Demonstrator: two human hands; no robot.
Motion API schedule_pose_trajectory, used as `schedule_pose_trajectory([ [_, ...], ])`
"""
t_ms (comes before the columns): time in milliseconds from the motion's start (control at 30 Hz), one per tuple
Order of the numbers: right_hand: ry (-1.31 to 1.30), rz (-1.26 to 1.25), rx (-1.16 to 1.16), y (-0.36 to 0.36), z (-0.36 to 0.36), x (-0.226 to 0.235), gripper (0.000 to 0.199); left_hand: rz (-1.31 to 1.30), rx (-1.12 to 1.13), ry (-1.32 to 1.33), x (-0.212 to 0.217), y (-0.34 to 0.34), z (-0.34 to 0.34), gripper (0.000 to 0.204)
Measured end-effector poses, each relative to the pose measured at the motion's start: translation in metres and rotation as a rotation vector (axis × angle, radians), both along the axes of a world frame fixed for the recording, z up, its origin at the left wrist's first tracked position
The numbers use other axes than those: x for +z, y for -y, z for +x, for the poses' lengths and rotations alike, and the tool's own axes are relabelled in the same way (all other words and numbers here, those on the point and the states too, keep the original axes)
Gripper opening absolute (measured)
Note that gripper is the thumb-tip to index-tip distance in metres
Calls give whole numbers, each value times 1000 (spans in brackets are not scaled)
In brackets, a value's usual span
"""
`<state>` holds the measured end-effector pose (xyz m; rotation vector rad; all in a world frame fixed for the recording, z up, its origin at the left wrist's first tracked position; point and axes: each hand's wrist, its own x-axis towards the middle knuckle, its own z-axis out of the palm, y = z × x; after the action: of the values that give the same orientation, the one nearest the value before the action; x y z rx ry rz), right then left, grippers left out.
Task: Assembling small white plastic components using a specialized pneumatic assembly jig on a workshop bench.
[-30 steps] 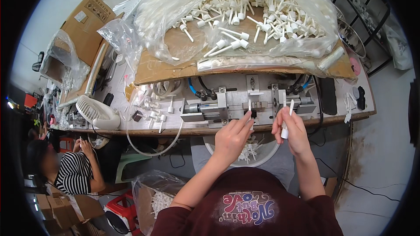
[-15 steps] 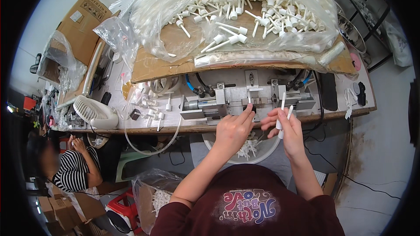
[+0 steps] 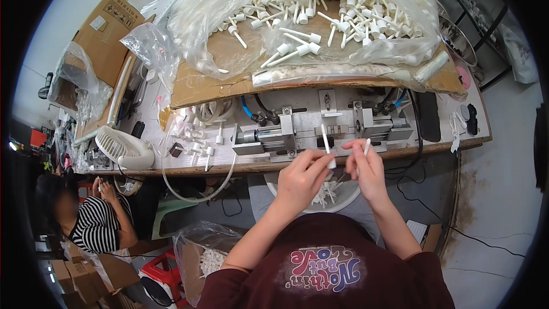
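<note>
Between my left hand's (image 3: 302, 178) thumb and fingertips is a white capped stick (image 3: 327, 144), its wide cap end low and its thin stem pointing away from me. My right hand (image 3: 367, 174) is closed on a second white stick (image 3: 367, 147), whose tip shows above the fingers; its lower part is mostly hidden by them. Both hands are close together in front of the table edge. Just beyond them stands a metal clamping fixture (image 3: 334, 130) with cylinders on either side. A white basin (image 3: 349, 197) with loose white pieces sits below my hands.
Above the fixture, a cardboard sheet (image 3: 229, 94) carries a large clear bag (image 3: 194, 17) of white capped sticks (image 3: 309, 14). A small white fan (image 3: 123, 146) and loose parts (image 3: 197, 151) lie left. A co-worker in a striped top (image 3: 97, 223) sits at far left.
My left hand has drawn back from the fixture and now has a capped stick. Two sticks showed in my right hand before; one shows there now.
</note>
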<state>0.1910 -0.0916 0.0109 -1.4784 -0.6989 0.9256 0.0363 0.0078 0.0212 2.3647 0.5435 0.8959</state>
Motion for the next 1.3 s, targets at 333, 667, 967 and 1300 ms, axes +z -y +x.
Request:
schedule_pose_trajectory([
  [333, -234, 93, 18, 12, -1, 7, 30, 363, 15, -245, -17, -18, 15, 32],
  [667, 207, 96, -12, 11, 4, 19, 26, 162, -45, -162, 0, -16, 8, 33],
  [967, -312, 106, 158, -29, 4, 50, 21, 8, -166, 163, 38, -10, -10, 37],
  [1300, 1139, 443, -127, -149, 38, 92, 31, 161, 51, -5, 22, -12, -13, 31],
])
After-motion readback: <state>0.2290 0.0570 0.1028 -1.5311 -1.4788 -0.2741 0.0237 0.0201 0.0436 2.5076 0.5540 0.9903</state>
